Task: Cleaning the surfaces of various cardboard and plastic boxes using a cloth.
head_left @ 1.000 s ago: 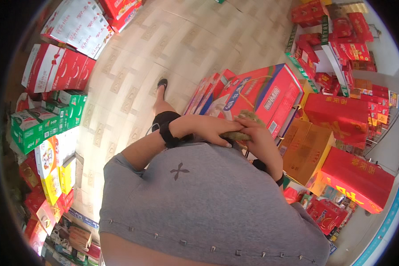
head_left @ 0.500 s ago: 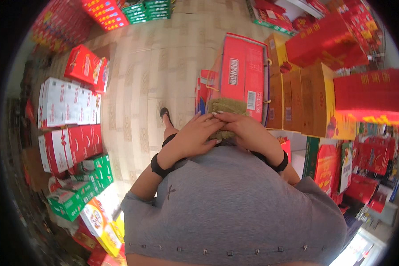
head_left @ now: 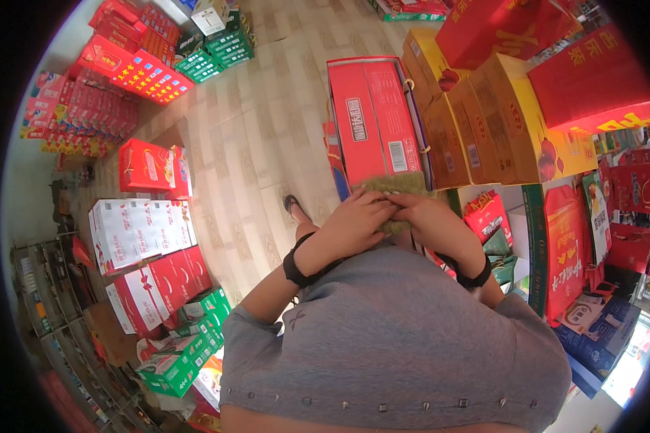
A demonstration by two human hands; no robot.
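Note:
An olive-green fuzzy cloth (head_left: 391,183) is bunched between my hands at the near end of a large red carton (head_left: 375,119). My left hand (head_left: 362,222) grips it from the left, fingers bent over it. From the right, my right hand (head_left: 427,218) holds the same cloth, and the fingertips of both hands meet at its middle. Part of the cloth sticks out beyond my fingers toward the carton's top. What my palms cover is hidden. Both wrists wear black bands.
Yellow-orange cartons (head_left: 477,137) stand close along the right of the red carton, with large red boxes (head_left: 592,79) on them. At left, white boxes (head_left: 139,229), red-and-white boxes (head_left: 162,285) and green cartons (head_left: 188,353) line the wood-patterned floor (head_left: 260,130). Green boxes (head_left: 224,47) are stacked at the far left.
The view has swung, so the shelves and boxes sit differently in it. Both hands stay together on the cloth, with slightly less of it showing beyond the fingers.

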